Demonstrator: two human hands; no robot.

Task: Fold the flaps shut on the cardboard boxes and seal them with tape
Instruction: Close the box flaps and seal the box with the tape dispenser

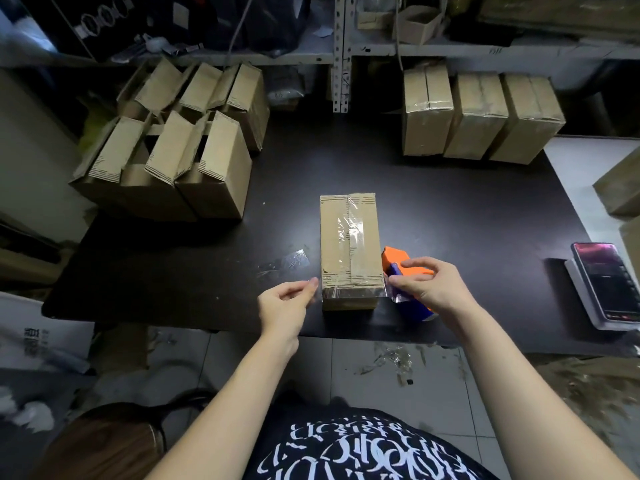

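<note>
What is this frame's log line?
box: flaps shut, taped lengthwise | left hand: pinches tape stretched across near end | right hand: holds tape dispenser beside box

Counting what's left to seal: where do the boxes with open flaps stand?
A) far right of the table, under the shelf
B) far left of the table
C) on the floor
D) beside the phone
B: the open-flapped boxes crowd the far left of the table, while the three boxes at far right are already taped.
</note>
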